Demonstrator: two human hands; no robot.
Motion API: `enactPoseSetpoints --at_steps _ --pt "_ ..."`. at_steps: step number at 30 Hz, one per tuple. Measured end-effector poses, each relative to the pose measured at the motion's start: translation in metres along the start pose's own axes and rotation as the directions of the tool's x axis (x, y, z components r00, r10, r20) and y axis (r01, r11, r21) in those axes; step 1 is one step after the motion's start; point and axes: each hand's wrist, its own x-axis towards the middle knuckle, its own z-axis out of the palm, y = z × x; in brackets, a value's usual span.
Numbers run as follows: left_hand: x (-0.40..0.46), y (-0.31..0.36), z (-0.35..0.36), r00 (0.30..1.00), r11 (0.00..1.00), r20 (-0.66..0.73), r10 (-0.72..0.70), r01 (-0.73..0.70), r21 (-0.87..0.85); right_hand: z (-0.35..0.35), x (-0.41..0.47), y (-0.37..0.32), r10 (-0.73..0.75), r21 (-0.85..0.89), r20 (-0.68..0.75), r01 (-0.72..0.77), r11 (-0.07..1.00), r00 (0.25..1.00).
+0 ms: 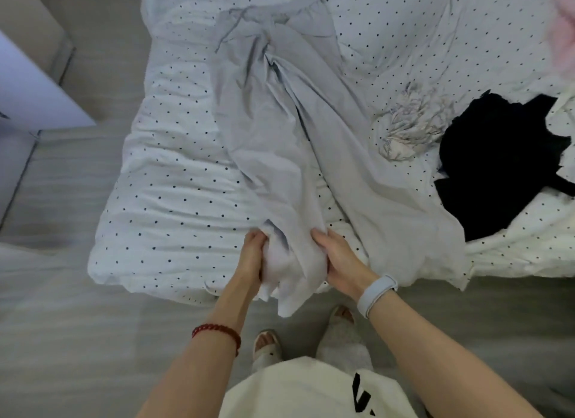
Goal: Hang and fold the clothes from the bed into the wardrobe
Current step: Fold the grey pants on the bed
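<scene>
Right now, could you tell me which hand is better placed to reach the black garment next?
The right hand: the black garment lies on its side of the bed, while the left hand is farther away.

A long garment [280,131] lies lengthwise on the bed [174,174], running from the far side to the near edge, where its end hangs over. The left hand [253,255] and right hand [337,259] grip that near end from either side, the cloth bunched between them. To the garment's right lies a crumpled cloth [407,128], and further right, just beside it, a second garment [494,162]. The person's feet [311,333] stand on the floor [62,324] before the bed, below the hands. A piece of furniture [31,84] stands left of the bed.
</scene>
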Motion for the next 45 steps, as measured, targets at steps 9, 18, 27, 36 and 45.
enactPoseSetpoints --at_steps 9,18,27,36,45 --pt "-0.007 -0.009 -0.007 0.977 0.975 -0.045 0.207 -0.202 0.093 -0.009 -0.012 0.014 -0.197 -0.373 -0.398 0.038 0.927 0.896" --pt "-0.042 -0.034 -0.074 0.921 0.968 -0.303 0.246 -0.248 0.033 0.008 -0.011 0.052 -0.146 -0.434 -0.322 -0.009 0.901 0.935" --pt "-0.031 -0.065 -0.121 0.854 0.944 -0.449 0.263 -0.131 0.304 -0.001 -0.02 0.111 0.059 -0.594 -0.239 -0.194 0.781 0.969" --pt "-0.011 -0.098 -0.141 0.915 0.736 -0.403 0.034 0.25 0.629 -0.038 -0.025 0.144 0.163 -0.707 -0.381 -0.401 0.583 0.91" --pt "0.017 -0.064 -0.017 0.988 0.677 -0.057 0.145 -0.058 0.734 -0.133 -0.024 0.079 -0.087 -0.646 -0.534 -0.339 0.683 0.841"
